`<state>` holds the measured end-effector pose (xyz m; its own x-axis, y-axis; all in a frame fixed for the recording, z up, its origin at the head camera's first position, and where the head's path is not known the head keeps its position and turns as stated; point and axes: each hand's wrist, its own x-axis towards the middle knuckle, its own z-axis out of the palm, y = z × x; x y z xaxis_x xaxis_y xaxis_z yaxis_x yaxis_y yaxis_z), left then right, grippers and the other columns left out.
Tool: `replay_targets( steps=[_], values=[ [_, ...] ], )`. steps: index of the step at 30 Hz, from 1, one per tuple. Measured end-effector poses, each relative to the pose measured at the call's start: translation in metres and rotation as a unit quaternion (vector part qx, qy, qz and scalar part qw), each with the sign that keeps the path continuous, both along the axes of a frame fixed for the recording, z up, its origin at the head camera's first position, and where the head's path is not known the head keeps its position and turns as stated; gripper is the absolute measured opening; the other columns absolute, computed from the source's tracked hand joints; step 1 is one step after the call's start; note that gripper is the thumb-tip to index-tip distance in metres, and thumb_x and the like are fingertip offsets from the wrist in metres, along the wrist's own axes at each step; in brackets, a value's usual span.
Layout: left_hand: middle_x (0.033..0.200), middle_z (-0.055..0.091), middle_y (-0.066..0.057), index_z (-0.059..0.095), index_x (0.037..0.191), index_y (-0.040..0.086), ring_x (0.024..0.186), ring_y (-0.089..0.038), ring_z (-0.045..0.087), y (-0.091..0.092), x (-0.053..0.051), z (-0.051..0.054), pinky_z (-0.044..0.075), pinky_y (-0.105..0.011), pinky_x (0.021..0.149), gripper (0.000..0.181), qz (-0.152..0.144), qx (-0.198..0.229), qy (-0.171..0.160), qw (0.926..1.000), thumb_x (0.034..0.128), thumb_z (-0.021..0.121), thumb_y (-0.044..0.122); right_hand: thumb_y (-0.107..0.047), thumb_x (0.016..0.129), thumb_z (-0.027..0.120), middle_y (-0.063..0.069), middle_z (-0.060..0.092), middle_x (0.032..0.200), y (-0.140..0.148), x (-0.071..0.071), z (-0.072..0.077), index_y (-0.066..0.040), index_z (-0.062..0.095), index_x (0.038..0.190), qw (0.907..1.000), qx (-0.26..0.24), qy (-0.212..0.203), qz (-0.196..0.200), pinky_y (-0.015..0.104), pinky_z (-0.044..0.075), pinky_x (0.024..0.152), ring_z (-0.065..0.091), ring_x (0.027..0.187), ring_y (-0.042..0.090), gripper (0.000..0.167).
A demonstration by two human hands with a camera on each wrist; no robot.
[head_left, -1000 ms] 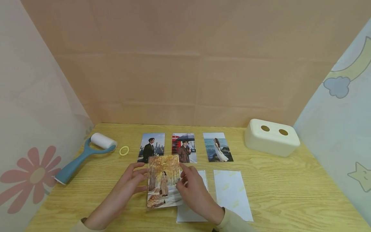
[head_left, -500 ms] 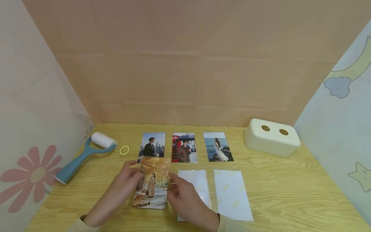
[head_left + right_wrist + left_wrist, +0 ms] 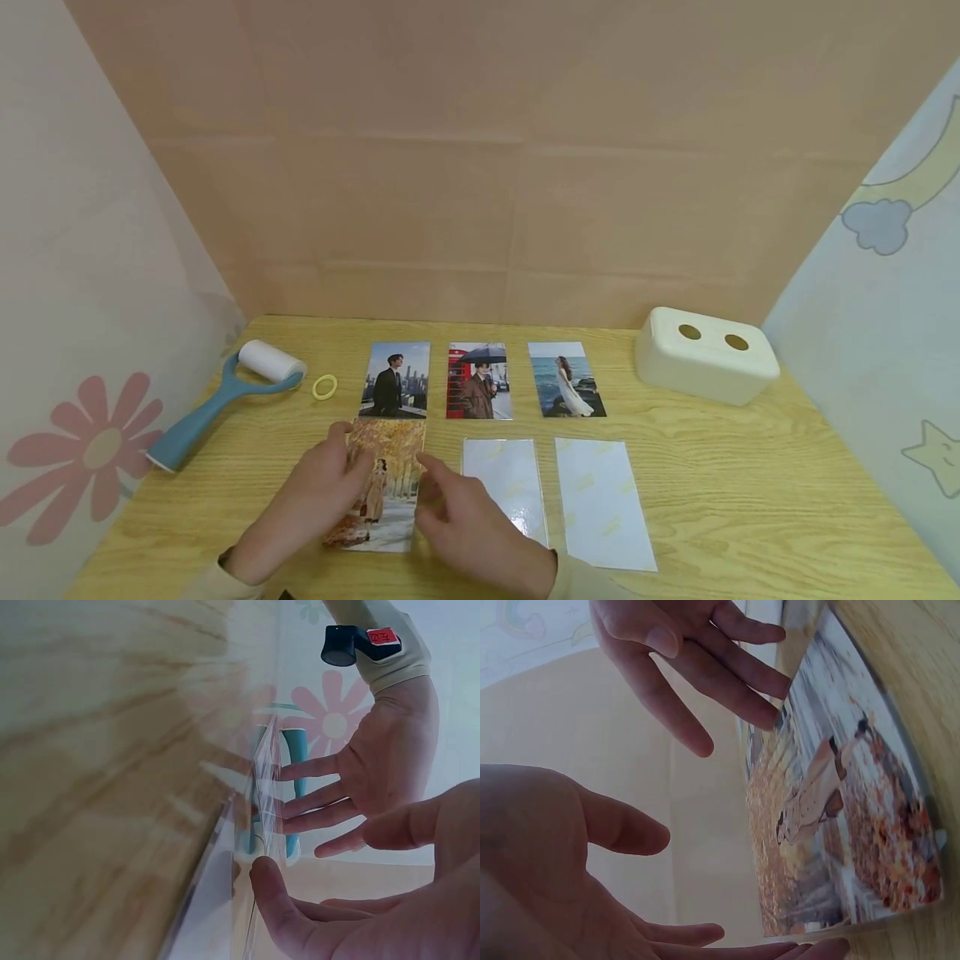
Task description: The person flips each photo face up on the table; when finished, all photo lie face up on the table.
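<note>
A glossy photo [image 3: 386, 508] of a person in a long coat among autumn trees lies on or barely above the table at front left. My left hand [image 3: 318, 492] is at its left side, and my right hand [image 3: 476, 521] at its right edge. In the left wrist view, the left hand [image 3: 532, 862] has its fingers stretched along the photo's [image 3: 810, 802] edge, thumb apart from it. The right wrist view shows the photo [image 3: 270, 795] nearly edge-on, with the right index fingertip [image 3: 268, 881] at its edge. Neither hand curls round it.
Three photos stand in a row behind: a city one [image 3: 393, 379], an umbrella one [image 3: 478, 382] and a sea one [image 3: 566, 379]. Two white cards [image 3: 501, 475] lie to the right. A lint roller [image 3: 217, 408], yellow ring [image 3: 325, 387] and cream box [image 3: 705, 358] flank them.
Both hands have carried the autumn photo leftward, then down toward the front. It has come off the umbrella photo and the nearer white card, and now sits below the city photo.
</note>
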<state>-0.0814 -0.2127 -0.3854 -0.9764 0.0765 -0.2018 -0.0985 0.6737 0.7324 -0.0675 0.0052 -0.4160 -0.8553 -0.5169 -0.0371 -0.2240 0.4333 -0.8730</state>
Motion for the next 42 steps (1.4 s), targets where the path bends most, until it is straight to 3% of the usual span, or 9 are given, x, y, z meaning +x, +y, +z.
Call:
replay_targets(
  steps=[8,16,23,32,42],
  values=[
    [0.061,0.053,-0.006,0.022,0.150,-0.014,0.045,-0.017,0.048,0.003,0.002,0.001,0.041,-0.036,0.045,0.067,0.004,-0.024,0.003,0.9997,0.1049,0.049,0.028,-0.018,0.092,0.060,0.000,0.066,0.115,0.000,-0.001,-0.002,-0.002,0.042,0.151,0.9986,0.047,0.006,0.022,0.027,0.051,0.083,0.060,0.091,0.004,0.064],
    [0.064,0.053,-0.007,0.019,0.149,-0.017,0.048,-0.019,0.051,0.002,0.002,-0.004,0.042,-0.036,0.048,0.070,-0.001,-0.051,0.010,0.9987,0.1050,0.049,0.029,-0.027,0.096,0.060,0.005,0.066,0.122,0.002,0.001,0.000,-0.003,0.039,0.153,0.9926,0.112,0.011,0.046,0.031,0.051,0.087,0.059,0.106,0.008,0.065],
    [0.064,0.052,-0.006,0.017,0.147,-0.021,0.049,-0.019,0.051,0.002,0.003,-0.005,0.042,-0.036,0.048,0.073,-0.014,-0.072,0.028,0.9969,0.1055,0.049,0.029,-0.029,0.097,0.060,-0.001,0.066,0.104,0.003,0.000,0.002,-0.004,0.039,0.153,0.9865,0.145,0.037,0.066,0.030,0.050,0.082,0.057,0.101,0.008,0.065],
    [0.060,0.050,-0.007,0.020,0.144,-0.024,0.044,-0.018,0.049,0.004,0.004,-0.009,0.039,-0.035,0.041,0.070,-0.015,-0.110,0.041,0.9930,0.1046,0.050,0.026,-0.032,0.099,0.060,0.007,0.066,0.121,0.002,0.002,0.002,-0.005,0.040,0.154,0.9821,0.169,0.046,0.070,0.032,0.052,0.089,0.058,0.115,0.016,0.064],
    [0.059,0.051,-0.006,0.022,0.144,-0.023,0.043,-0.018,0.049,0.005,0.005,-0.010,0.039,-0.035,0.041,0.068,-0.015,-0.101,0.038,0.9941,0.1054,0.049,0.027,-0.032,0.099,0.059,0.010,0.064,0.127,0.004,0.003,0.003,-0.003,0.041,0.153,0.9815,0.170,0.055,0.069,0.034,0.051,0.094,0.057,0.119,0.017,0.063]
  ],
)
